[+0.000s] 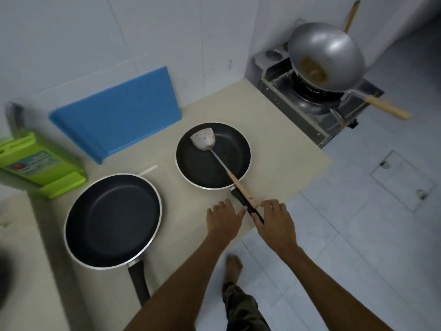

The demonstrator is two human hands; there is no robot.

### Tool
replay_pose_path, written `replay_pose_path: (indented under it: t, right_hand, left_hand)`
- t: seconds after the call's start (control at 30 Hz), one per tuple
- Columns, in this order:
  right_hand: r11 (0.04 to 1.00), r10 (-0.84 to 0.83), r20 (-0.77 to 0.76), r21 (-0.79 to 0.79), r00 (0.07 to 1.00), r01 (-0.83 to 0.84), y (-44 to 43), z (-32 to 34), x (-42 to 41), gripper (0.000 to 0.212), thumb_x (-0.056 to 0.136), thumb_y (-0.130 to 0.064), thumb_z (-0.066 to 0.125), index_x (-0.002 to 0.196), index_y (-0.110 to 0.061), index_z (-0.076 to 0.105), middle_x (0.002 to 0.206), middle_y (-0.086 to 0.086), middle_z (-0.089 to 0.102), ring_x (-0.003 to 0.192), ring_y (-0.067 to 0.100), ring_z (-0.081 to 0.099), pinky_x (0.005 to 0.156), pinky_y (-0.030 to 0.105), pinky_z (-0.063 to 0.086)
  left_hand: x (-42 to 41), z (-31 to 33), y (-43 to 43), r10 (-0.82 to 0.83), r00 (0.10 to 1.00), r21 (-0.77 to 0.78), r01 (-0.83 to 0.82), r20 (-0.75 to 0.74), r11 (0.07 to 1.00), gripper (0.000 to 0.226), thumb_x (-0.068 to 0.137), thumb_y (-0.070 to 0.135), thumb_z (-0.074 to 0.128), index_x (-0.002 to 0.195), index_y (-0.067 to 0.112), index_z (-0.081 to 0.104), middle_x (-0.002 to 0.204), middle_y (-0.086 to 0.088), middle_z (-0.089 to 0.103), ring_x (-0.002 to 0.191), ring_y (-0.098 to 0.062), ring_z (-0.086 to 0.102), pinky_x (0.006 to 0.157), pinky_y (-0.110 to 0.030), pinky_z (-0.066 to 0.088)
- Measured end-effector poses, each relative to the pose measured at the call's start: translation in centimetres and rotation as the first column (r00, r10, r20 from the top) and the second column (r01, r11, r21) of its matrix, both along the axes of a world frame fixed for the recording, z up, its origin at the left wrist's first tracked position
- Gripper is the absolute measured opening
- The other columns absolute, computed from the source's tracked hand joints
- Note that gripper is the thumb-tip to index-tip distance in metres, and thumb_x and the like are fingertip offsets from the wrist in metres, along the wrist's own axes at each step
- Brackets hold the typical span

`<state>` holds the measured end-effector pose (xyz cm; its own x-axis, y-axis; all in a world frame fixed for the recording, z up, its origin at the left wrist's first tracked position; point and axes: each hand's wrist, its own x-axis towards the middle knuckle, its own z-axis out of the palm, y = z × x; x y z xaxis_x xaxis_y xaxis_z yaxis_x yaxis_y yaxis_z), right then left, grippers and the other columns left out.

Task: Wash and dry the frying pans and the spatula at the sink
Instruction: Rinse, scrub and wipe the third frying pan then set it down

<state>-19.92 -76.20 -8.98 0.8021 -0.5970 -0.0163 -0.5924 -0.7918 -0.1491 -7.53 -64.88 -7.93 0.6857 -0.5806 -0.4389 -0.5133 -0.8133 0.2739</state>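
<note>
Pickup step: left hand (225,217) and right hand (274,218) open, empty, flanking spatula (224,167) handle (soiled blade at 11 o'clock in small pan (213,155)); next needs firm grasp

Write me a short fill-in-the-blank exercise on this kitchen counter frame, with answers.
1. The spatula lies in the ____ frying pan.
2. The cutting board leaning on the wall is ____.
3. The wok sits on the ____.
4. Both hands, left hand and right hand, reach toward that pan's ____.

Answers: smaller; blue; stove; handle
</note>
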Motion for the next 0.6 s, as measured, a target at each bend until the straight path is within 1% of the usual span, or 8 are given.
replay_pose_path:
  t: [0.13,0.2,0.27,0.3,0.37,0.47,0.53,0.6]
  right_hand:
    - [0.963,-0.015,-0.049,0.268,0.999,0.028,-2.4,-2.2,-0.3,0.058,0.082,-0.058,0.068,0.119,-0.015,0.055,0.105,0.000,0.059,0.091,0.016,0.057,0.069,0.027,0.052]
    - [0.870,-0.034,-0.074,0.488,0.997,0.066,-2.9,-2.8,0.2,0.052,0.084,-0.057,0.068,0.116,-0.019,0.051,0.099,-0.004,0.062,0.087,0.013,0.061,0.069,0.028,0.053]
    - [0.725,-0.056,-0.115,0.678,0.992,0.119,-3.2,-3.6,0.9,0.044,0.086,-0.052,0.069,0.109,-0.020,0.050,0.091,-0.004,0.067,0.079,0.014,0.066,0.066,0.030,0.055]
    - [0.661,-0.071,-0.125,0.737,0.990,0.141,-3.3,-3.9,1.2,0.039,0.087,-0.048,0.069,0.105,-0.019,0.052,0.087,-0.003,0.068,0.074,0.014,0.068,0.064,0.030,0.055]
    - [0.530,-0.123,-0.141,0.828,0.982,0.185,-3.2,-4.3,1.8,0.029,0.089,-0.041,0.069,0.099,-0.016,0.057,0.081,0.001,0.069,0.065,0.015,0.067,0.060,0.031,0.057]
    - [0.323,-0.177,-0.212,0.910,0.961,0.261,-3.1,-4.3,2.6,0.022,0.094,-0.033,0.065,0.085,-0.013,0.061,0.064,0.006,0.065,0.049,0.017,0.059,0.050,0.030,0.051]
    - [0.303,-0.172,-0.232,0.912,0.957,0.276,-3.1,-4.2,3.0,0.029,0.095,-0.035,0.063,0.073,-0.016,0.059,0.054,0.002,0.057,0.044,0.016,0.052,0.047,0.028,0.044]
    - [0.359,-0.160,-0.212,0.898,0.964,0.256,-3.0,-4.1,3.2,0.033,0.096,-0.033,0.062,0.066,-0.021,0.055,0.047,-0.007,0.052,0.040,0.007,0.046,0.049,0.024,0.038]
  left_hand:
    - [-0.4,-2.7,-4.5,0.161,0.948,-0.023,-0.174,-0.274,0.984,0.075,0.092,0.075,0.042,0.122,0.007,0.054,0.113,-0.009,0.066,0.104,-0.029,0.066,0.094,-0.043,0.052]
    - [-0.4,-3.5,-5.5,0.272,0.852,-0.054,-0.329,-0.447,0.943,0.071,0.090,0.071,0.052,0.120,0.008,0.054,0.110,-0.008,0.068,0.100,-0.029,0.068,0.092,-0.043,0.055]
    - [-0.2,-4.1,-6.1,0.373,0.749,-0.068,-0.484,-0.547,0.872,0.059,0.094,0.058,0.060,0.119,0.005,0.053,0.106,-0.007,0.064,0.096,-0.027,0.066,0.084,-0.037,0.054]
    - [0.0,-4.4,-6.3,0.421,0.702,-0.067,-0.553,-0.574,0.830,0.053,0.094,0.052,0.064,0.117,0.005,0.053,0.103,-0.006,0.063,0.095,-0.025,0.065,0.079,-0.034,0.052]
    - [0.5,-5.2,-6.7,0.507,0.572,-0.051,-0.694,-0.645,0.718,0.039,0.091,0.040,0.069,0.108,0.007,0.059,0.099,-0.007,0.065,0.095,-0.025,0.065,0.080,-0.037,0.054]
    - [1.2,-5.4,-7.7,0.546,0.316,0.019,-0.854,-0.776,0.520,0.011,0.087,0.019,0.072,0.084,0.010,0.065,0.083,-0.009,0.065,0.078,-0.023,0.062,0.072,-0.034,0.051]
    - [1.5,-5.5,-8.6,0.540,0.148,0.088,-0.918,-0.829,0.387,0.008,0.087,0.011,0.071,0.082,0.006,0.068,0.078,-0.010,0.068,0.070,-0.022,0.062,0.066,-0.031,0.052]
    - [1.6,-5.5,-9.4,0.525,0.039,0.134,-0.949,-0.850,0.287,0.009,0.091,0.009,0.068,0.084,0.004,0.068,0.076,-0.010,0.070,0.067,-0.020,0.065,0.064,-0.028,0.054]
